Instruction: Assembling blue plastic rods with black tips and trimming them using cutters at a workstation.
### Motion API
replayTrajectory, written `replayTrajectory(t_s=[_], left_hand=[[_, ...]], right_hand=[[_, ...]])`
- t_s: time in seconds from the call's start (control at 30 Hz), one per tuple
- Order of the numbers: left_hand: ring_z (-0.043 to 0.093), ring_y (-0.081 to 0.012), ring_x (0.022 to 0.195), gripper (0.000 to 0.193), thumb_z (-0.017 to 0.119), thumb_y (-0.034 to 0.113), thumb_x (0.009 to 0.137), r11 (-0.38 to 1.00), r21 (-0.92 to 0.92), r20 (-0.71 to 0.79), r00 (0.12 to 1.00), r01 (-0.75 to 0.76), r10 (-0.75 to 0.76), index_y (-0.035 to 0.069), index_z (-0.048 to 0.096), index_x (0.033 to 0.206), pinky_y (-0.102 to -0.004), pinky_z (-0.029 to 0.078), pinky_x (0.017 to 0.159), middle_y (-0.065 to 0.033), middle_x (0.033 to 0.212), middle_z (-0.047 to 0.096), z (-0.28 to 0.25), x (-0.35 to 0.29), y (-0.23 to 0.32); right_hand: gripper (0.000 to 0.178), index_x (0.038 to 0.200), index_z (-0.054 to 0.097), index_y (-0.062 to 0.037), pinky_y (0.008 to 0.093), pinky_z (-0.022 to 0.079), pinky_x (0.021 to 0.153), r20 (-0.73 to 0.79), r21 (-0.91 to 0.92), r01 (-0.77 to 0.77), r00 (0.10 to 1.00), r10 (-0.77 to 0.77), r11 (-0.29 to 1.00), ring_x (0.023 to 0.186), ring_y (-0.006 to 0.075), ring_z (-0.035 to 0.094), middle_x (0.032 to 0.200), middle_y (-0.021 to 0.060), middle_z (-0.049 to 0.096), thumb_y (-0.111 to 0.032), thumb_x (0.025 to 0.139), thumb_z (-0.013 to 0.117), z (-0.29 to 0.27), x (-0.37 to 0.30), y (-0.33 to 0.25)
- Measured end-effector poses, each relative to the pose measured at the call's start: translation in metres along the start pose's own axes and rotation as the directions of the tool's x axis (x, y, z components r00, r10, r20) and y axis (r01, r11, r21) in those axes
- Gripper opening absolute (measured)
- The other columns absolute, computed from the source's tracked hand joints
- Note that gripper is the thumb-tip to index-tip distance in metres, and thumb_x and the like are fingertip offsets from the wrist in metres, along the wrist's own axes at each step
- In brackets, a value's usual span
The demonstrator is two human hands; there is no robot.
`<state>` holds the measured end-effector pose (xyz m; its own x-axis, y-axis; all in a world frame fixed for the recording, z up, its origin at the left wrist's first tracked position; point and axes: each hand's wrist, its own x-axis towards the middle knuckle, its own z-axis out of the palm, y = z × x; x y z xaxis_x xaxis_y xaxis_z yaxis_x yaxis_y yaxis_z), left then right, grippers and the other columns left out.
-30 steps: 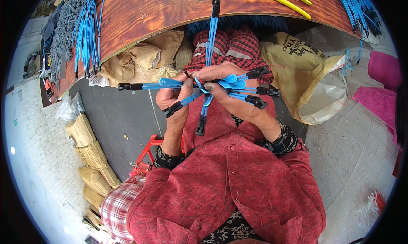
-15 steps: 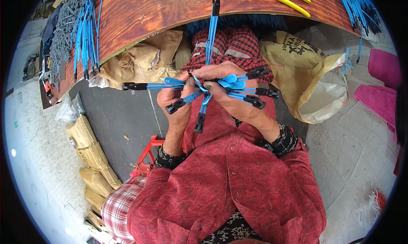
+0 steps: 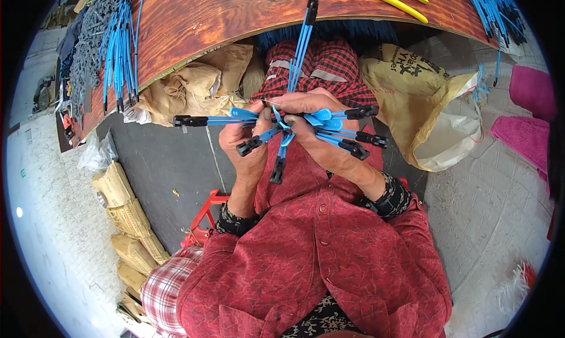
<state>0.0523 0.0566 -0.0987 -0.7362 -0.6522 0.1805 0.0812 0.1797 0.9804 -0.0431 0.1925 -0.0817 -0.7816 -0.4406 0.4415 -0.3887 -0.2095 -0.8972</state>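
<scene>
Between my hands, above my lap, is a spoked assembly (image 3: 301,52) of thin blue rods with black end pieces and blue leaf-shaped tabs near its centre. My left hand (image 3: 244,142) pinches the hub from the left, with a few spokes poking out past its fingers. Opposite it, my right hand (image 3: 332,150) grips the hub with thumb and fingers, and several spokes fan out to the right. A fine wire-like piece (image 3: 272,103) shows between the fingertips; its ends are hidden. One spoke points away toward the table, another down toward my jacket.
The curved wooden table (image 3: 206,14) stands ahead, bearing blue rods (image 3: 120,55) and grey parts (image 3: 91,50) at left, yellow-handled pliers (image 3: 391,1), and more rods (image 3: 491,14) at right. A woven sack (image 3: 424,108) sits at right. A red stool (image 3: 206,217) is beside me.
The assembly has turned slightly: its far spoke leans more to the right and the left and near spokes have shifted a little. Both hands keep their grip.
</scene>
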Motion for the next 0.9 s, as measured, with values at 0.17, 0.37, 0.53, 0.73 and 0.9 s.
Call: replayTrajectory(t_s=[0.17,0.37,0.53,0.73,0.9], left_hand=[[0.067,-0.0113,0.088,0.022,0.074,-0.003,0.089,0.999,0.038,-0.012,0.999,0.033,-0.033,-0.003,0.072,0.111,-0.0264,0.056,0.077,-0.0086,0.1,0.073,0.001,0.001,0.003],[0.068,-0.0108,0.086,0.02,0.074,-0.002,0.089,0.998,0.064,-0.011,1.0,-0.012,0.013,-0.002,0.073,0.11,-0.0252,0.056,0.075,-0.0089,0.099,0.074,0.006,0.001,0.006],[0.068,-0.0116,0.087,0.019,0.074,-0.001,0.089,0.987,0.155,0.005,0.999,-0.033,0.032,-0.002,0.073,0.108,-0.0262,0.056,0.077,-0.0099,0.099,0.074,0.008,-0.003,0.004],[0.069,-0.0163,0.091,0.017,0.067,-0.002,0.094,0.971,-0.174,0.162,0.977,0.166,-0.138,-0.003,0.066,0.111,-0.0296,0.057,0.081,-0.0122,0.102,0.072,-0.002,0.005,0.009],[0.07,-0.021,0.091,0.016,0.069,-0.001,0.091,0.982,-0.185,0.457,0.887,0.027,0.061,-0.003,0.068,0.107,-0.033,0.056,0.083,-0.0135,0.099,0.073,-0.017,0.02,0.02]], right_hand=[[0.026,0.104,0.072,-0.0034,0.0356,0.054,0.083,0.002,-0.014,-0.043,0.999,0.043,0.999,0.092,0.0241,0.072,0.101,0.01,0.075,0.006,0.08,0.07,-0.001,0.0,-0.001],[0.025,0.104,0.072,-0.004,0.0348,0.053,0.08,0.005,-0.02,-0.004,1.0,0.004,1.0,0.091,0.0241,0.071,0.102,0.0098,0.075,0.005,0.082,0.07,-0.004,0.0,0.002],[0.023,0.104,0.072,-0.0037,0.0341,0.052,0.08,-0.07,0.043,-0.044,0.996,0.047,0.998,0.089,0.024,0.07,0.102,0.0098,0.075,0.004,0.083,0.068,-0.001,-0.005,0.004],[0.016,0.106,0.067,0.0002,0.0337,0.051,0.086,0.123,0.139,-0.104,0.989,0.087,0.985,0.095,0.0207,0.066,0.107,0.0133,0.07,0.002,0.09,0.066,-0.021,-0.002,0.007],[0.016,0.1,0.065,0.0002,0.0325,0.052,0.081,0.23,0.388,-0.295,0.948,0.219,0.873,0.091,0.0192,0.065,0.098,0.012,0.067,-0.006,0.089,0.074,-0.034,0.007,0.003]])
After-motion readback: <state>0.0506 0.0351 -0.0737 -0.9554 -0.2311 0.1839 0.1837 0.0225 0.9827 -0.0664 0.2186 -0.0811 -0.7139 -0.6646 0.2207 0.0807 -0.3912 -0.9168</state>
